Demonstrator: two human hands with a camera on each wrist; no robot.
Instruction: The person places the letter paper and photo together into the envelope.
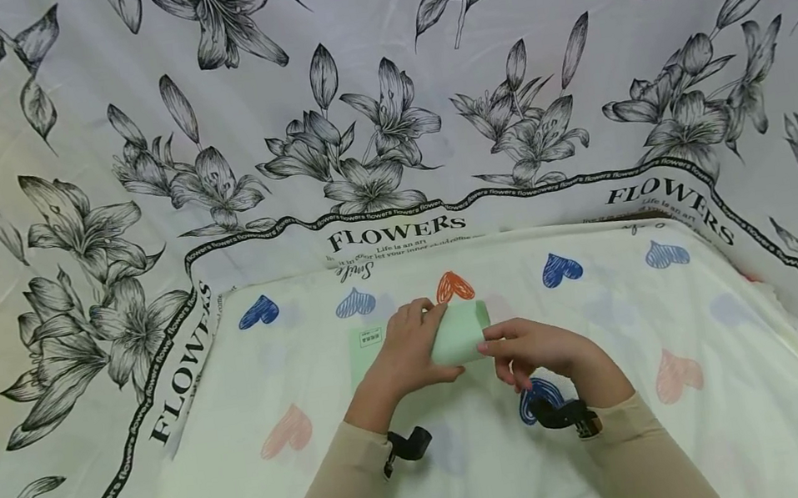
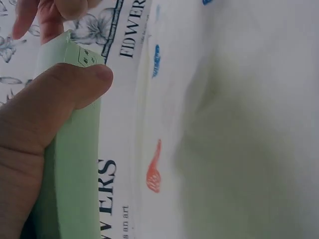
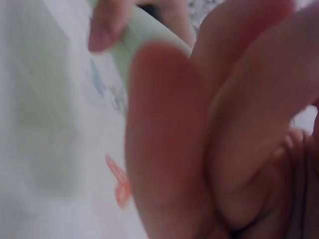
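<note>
A pale green carton (image 1: 459, 334) is held a little above the middle of the cloth-covered table. My left hand (image 1: 405, 349) grips it from the left, and the thumb lies across one long side of the carton (image 2: 79, 164) in the left wrist view. Small dark print shows near the far end there. At the carton's right end, my right hand (image 1: 537, 349) pinches the edge between thumb and forefinger; its other fingers are bent. Blurred fingers cover much of the right wrist view. Partly behind my left hand lies a flat pale green piece (image 1: 362, 355) with a printed label.
A white cloth with coloured hearts covers the table (image 1: 415, 482). Behind and at the sides hangs a white curtain (image 1: 389, 174) with black flower prints. Dark straps with small devices (image 1: 410, 445) sit on both wrists.
</note>
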